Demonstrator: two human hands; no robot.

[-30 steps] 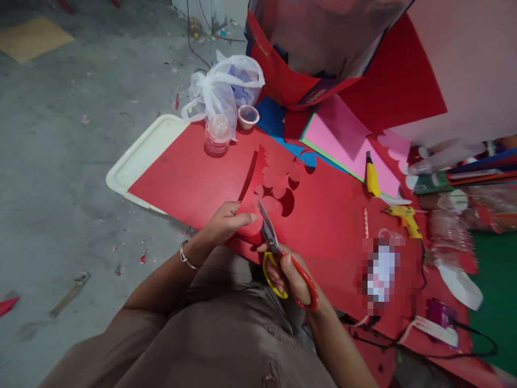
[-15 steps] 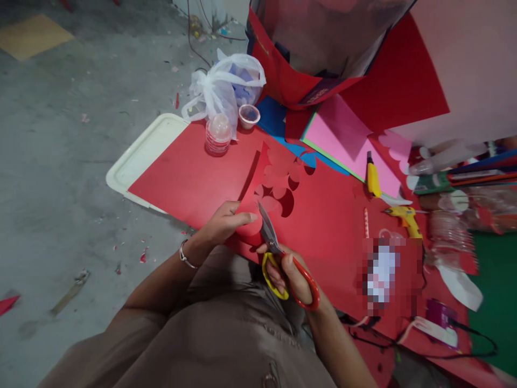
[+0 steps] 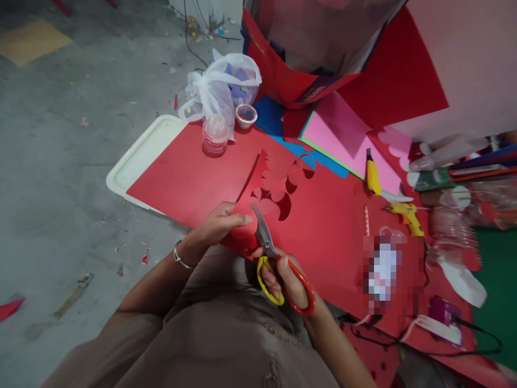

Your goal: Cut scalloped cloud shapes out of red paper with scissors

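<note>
A scuffed grey floor [image 3: 100, 129] dotted with small scraps [image 3: 145, 259] spreads left of a white-cornered table [image 3: 147, 151], while a pale, pinkish wall [image 3: 480, 64] stands at upper right.

Around the view, a white bag [image 3: 212, 91] sits at eleven o'clock, a red-trimmed bag [image 3: 315, 48] at one, pink sheets [image 3: 343, 132] at two, a glue gun [image 3: 409, 216] at three and a tan sheet [image 3: 34, 40] at ten.

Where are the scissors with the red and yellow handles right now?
In the head view, the scissors sit just below centre, held by the right fingers, their blades at the cut red sheet, right of the left fingers.
</note>
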